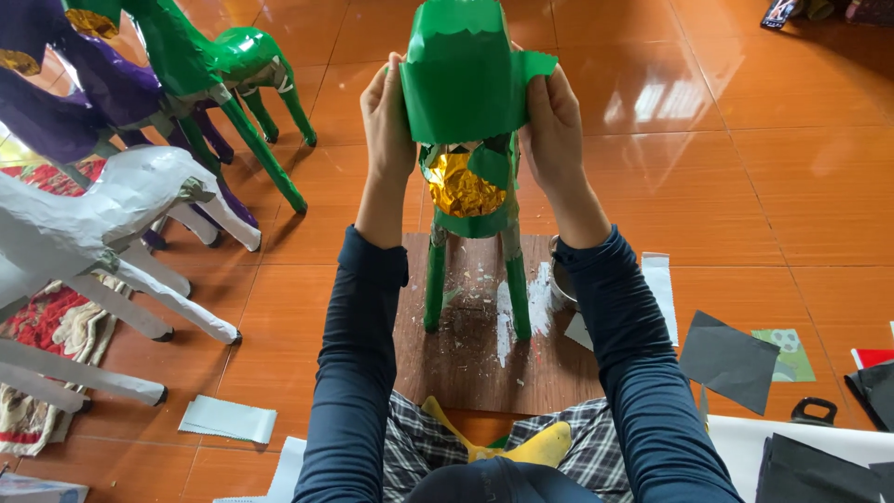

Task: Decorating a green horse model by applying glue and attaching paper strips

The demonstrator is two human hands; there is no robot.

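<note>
Green paper animal figure (468,140) stands upright on a brown board (466,363), long axis vertical in view; body runs away from the person, rear end w/ gold foil patch (461,186) facing the camera. Two green legs (435,279) are planted on the board, which is smeared w/ white glue and scraps.

Left hand (389,116) grips the figure's left flank, fingers wrapped over the edge of a green paper sheet (461,84) draped on the back. Right hand (551,126) does the same on the right flank, thumb and fingers closed on the sheet's edge. So the figure sits between both hands, touching both, the sheet pressed down over its top.

A metal tin (562,279) sits at the board's right edge, partly hidden by the right forearm. Right of that: white paper strip (663,293), black paper pieces (728,359). At left stand more figures (same four-legged shape): a green one (223,65), a purple one (84,93), a white one (112,214). Floor is orange tile (745,140).
</note>
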